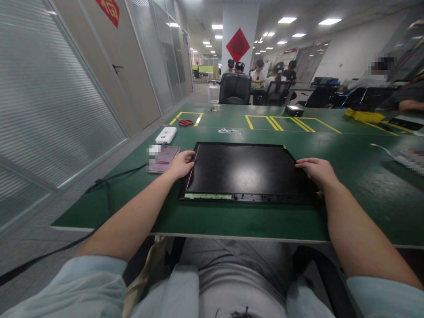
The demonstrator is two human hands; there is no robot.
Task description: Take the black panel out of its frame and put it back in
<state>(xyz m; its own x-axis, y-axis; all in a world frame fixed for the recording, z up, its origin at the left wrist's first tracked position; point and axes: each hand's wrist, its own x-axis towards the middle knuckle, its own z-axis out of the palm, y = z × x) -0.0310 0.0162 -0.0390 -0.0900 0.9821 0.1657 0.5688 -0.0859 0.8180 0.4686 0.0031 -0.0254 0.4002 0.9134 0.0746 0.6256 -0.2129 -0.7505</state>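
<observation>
A black flat screen panel [247, 170] lies on the green table [238, 218] in front of me, with a thin green circuit strip along its near edge. My left hand [181, 164] grips the panel's left edge, fingers curled over it. On the right edge rests my right hand [314, 170], fingers bent onto the frame.
Left of the panel lie a phone [163, 159] and a white power bank [166, 134]. Red scissors [185, 122] and small metal parts [229, 130] sit farther back. A black cable [106, 187] hangs off the table's left side. Several people sit at tables beyond a black chair [235, 88].
</observation>
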